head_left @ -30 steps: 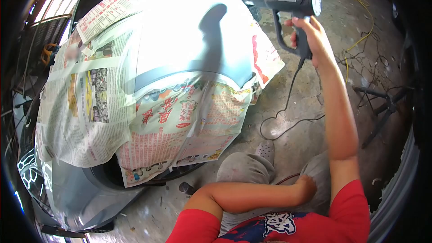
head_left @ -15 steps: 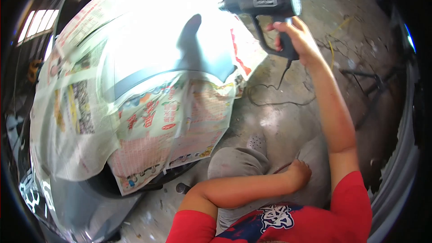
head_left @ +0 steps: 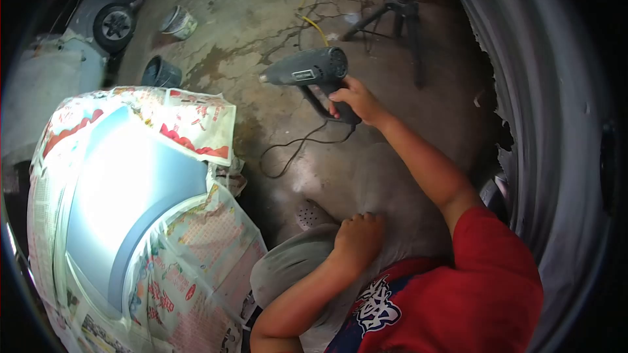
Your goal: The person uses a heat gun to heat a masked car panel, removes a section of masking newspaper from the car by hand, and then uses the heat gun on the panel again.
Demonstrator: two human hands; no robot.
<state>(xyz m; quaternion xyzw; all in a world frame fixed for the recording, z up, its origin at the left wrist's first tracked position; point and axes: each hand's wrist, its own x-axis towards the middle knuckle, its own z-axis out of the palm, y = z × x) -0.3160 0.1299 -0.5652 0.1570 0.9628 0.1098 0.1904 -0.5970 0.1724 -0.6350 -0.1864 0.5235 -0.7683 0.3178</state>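
My right hand [head_left: 358,99] is wrapped around the handle of a black heat gun [head_left: 291,70], held out over the floor with its nozzle pointing left. A cord hangs from the base of its grip. Curled closed, my left hand [head_left: 360,242] rests by my grey-trousered leg, its palm hidden from view. To the left is a light-blue car body panel [head_left: 173,163] with a curved wheel-arch edge, lit by a bright glare. Printed newspaper [head_left: 190,281] and thin clear film mask the area around it. The heat gun is apart from the panel.
A dark bucket [head_left: 161,73] and a paint-stained white pail [head_left: 178,23] stand on the concrete floor. A black tripod stand [head_left: 402,10] is at upper right, near a yellow cable [head_left: 315,29]. Grey sheeting [head_left: 517,91] lines the right side. A car wheel [head_left: 115,28] shows at upper left.
My view has swung to the right, so the panel sits lower left. The heat gun has drawn back from over the masked panel. My left hand stays closed by my leg.
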